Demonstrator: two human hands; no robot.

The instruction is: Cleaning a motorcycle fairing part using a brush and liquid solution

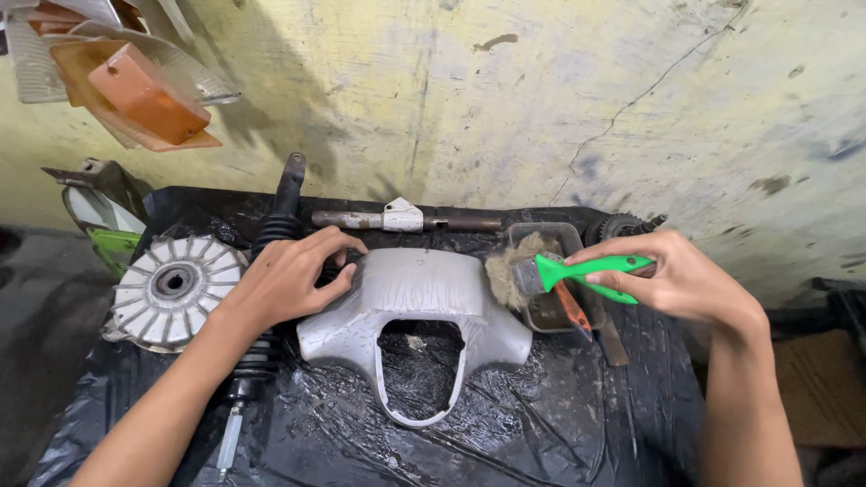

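Observation:
A grey plastic cover panel (424, 298) with a U-shaped cut-out lies on black plastic sheeting (541, 424) over a table. My left hand (289, 275) rests on the panel's upper left corner, fingers pressing it down. My right hand (672, 275) grips a paintbrush with a green handle (591, 268); its worn bristles (508, 271) point left and touch the panel's upper right edge, above a small clear container (546, 311).
A round finned metal disc (171, 289) lies left of the panel, beside a black shock absorber (271, 234). A metal rod with a white bracket (401, 217) and a gear (618, 225) sit along the stained wall. Orange lamp lenses (135, 90) hang at top left.

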